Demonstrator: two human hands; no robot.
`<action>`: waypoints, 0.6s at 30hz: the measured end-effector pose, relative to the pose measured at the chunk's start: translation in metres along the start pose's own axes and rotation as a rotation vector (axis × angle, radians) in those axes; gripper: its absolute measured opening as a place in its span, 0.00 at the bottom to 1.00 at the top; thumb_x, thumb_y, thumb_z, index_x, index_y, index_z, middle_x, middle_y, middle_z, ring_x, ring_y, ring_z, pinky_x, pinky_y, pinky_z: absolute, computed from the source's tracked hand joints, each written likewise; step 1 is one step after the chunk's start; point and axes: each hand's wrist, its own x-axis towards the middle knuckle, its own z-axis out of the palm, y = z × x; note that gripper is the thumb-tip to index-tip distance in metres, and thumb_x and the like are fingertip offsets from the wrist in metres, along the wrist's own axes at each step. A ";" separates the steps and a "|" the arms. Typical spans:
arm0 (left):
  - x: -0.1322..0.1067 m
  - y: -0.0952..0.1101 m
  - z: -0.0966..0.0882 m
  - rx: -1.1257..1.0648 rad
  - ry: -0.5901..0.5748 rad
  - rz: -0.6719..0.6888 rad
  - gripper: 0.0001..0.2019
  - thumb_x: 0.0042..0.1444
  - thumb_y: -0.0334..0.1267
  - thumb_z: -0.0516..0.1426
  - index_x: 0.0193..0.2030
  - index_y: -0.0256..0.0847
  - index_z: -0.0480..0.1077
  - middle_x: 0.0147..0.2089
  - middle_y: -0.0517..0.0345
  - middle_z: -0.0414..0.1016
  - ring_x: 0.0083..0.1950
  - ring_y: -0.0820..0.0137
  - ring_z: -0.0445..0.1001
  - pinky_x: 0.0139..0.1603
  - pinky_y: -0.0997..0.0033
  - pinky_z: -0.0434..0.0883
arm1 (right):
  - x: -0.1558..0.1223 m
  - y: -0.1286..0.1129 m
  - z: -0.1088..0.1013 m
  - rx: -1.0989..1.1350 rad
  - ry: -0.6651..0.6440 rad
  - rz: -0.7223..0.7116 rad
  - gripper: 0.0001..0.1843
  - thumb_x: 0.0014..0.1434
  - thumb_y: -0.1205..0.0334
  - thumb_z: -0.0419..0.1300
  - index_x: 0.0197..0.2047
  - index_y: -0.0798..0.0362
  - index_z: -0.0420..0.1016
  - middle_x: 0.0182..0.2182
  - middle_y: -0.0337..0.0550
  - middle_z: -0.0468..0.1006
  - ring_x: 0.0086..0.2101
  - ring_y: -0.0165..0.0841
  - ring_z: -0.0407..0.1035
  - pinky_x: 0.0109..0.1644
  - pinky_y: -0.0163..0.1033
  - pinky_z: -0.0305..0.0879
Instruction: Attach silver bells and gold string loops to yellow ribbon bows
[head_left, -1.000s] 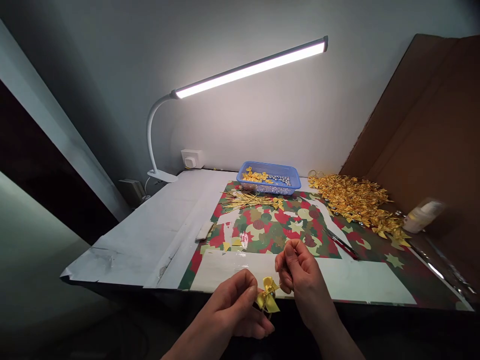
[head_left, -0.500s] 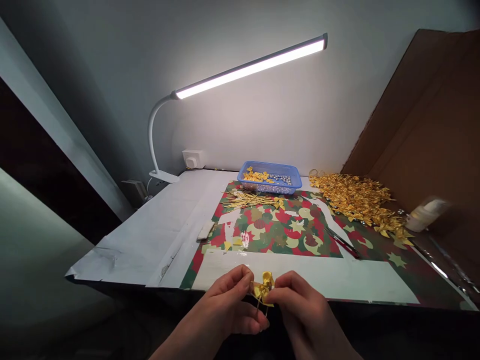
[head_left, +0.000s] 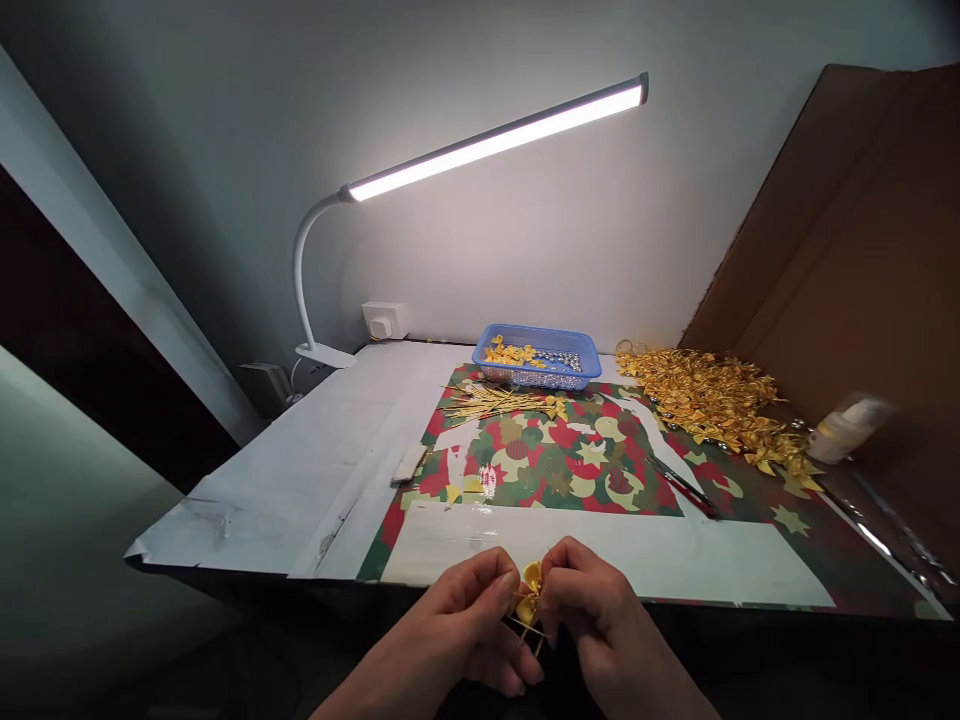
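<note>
Between my two hands, just off the table's front edge, is a small gold ribbon bow with thin gold stems or wires below it. My left hand pinches its left side between thumb and forefinger, the lower fingers curled under the stems. Closed on the bow's right side is my right hand; its fingertips partly hide the bow. A bundle of gold stems lies on the patterned paper farther back. A large heap of finished-looking gold bows sits at the back right.
A blue basket holds gold pieces and silvery beads. Dark tweezers lie right of centre. A white bottle stands near the cardboard panel. The clamp lamp reaches over the table.
Both hands have shifted slightly down. The bow has turned so it stands more upright and narrower, and the right fingers have closed in higher along its right side.
</note>
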 end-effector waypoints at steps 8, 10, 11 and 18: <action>-0.002 -0.002 0.001 0.124 0.036 -0.027 0.21 0.58 0.57 0.59 0.30 0.41 0.64 0.24 0.65 0.72 0.26 0.72 0.77 0.28 0.77 0.70 | 0.001 0.006 -0.005 -0.311 0.053 -0.115 0.14 0.49 0.81 0.47 0.26 0.52 0.64 0.31 0.40 0.64 0.30 0.31 0.63 0.32 0.34 0.58; -0.002 -0.001 0.000 0.111 0.055 -0.040 0.20 0.59 0.57 0.58 0.30 0.42 0.63 0.25 0.65 0.71 0.26 0.72 0.78 0.28 0.77 0.70 | -0.001 0.004 -0.007 -0.284 0.049 -0.132 0.16 0.52 0.80 0.47 0.29 0.51 0.69 0.31 0.40 0.65 0.30 0.31 0.64 0.32 0.34 0.59; -0.002 -0.001 -0.001 0.102 0.059 -0.042 0.20 0.60 0.56 0.58 0.30 0.42 0.63 0.25 0.66 0.71 0.26 0.73 0.78 0.28 0.77 0.70 | -0.002 0.003 -0.007 -0.254 0.047 -0.139 0.17 0.53 0.80 0.47 0.31 0.51 0.71 0.31 0.40 0.66 0.30 0.31 0.64 0.32 0.34 0.60; 0.001 0.000 0.000 0.085 0.066 -0.035 0.19 0.59 0.55 0.59 0.31 0.42 0.63 0.26 0.65 0.73 0.26 0.74 0.77 0.28 0.78 0.71 | -0.009 0.008 0.010 -0.260 -0.021 -0.124 0.16 0.50 0.77 0.52 0.36 0.50 0.75 0.32 0.41 0.67 0.29 0.32 0.67 0.32 0.34 0.63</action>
